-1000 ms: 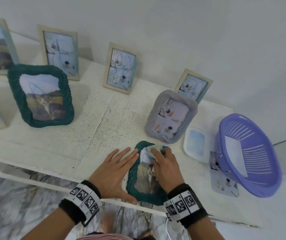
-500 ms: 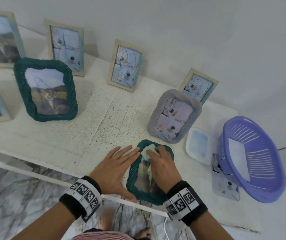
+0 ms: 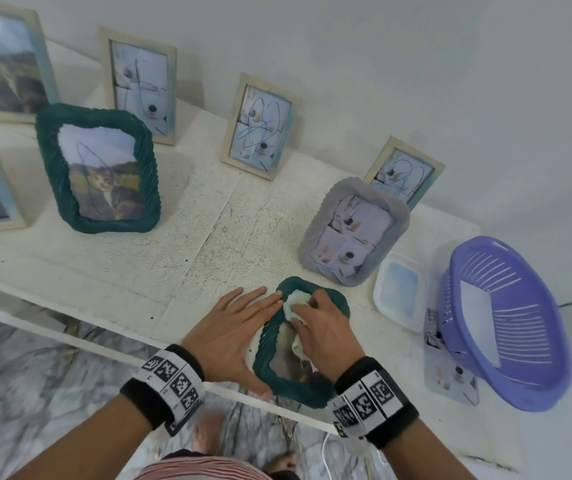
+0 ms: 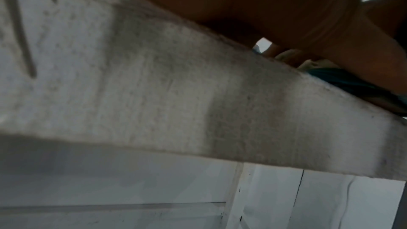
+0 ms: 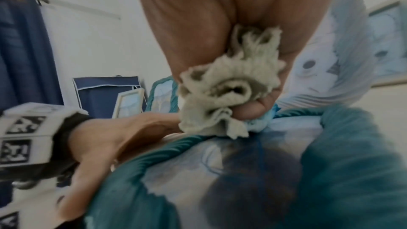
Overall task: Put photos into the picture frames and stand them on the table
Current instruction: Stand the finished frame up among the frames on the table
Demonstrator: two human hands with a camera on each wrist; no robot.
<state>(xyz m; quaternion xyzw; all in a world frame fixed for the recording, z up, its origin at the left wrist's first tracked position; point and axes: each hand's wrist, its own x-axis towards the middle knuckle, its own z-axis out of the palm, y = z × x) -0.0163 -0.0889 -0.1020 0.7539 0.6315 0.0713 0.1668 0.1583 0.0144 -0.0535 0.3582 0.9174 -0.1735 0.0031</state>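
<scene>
Our left hand (image 3: 232,336) stays flat, fingers spread, against the green frame (image 3: 279,379) lying at the table (image 3: 180,258) edge. Our right hand (image 3: 326,332), bunching the cloth (image 3: 295,301), has slid toward the frame's far end.

This is looking like a room in a home. A rough white-painted table (image 3: 180,258) is standing against a plain white wall (image 3: 416,64), and picture frames (image 3: 260,124) are standing along it in a row like household decor. A purple plastic basket (image 3: 506,323) is sitting at the table's right end. The right wrist view is showing a dark blue curtain (image 5: 24,50) hanging from a rail and a blue fabric storage box (image 5: 103,93) sitting against the wall. Marble-patterned flooring (image 3: 28,375) is showing below the table edge.
</scene>
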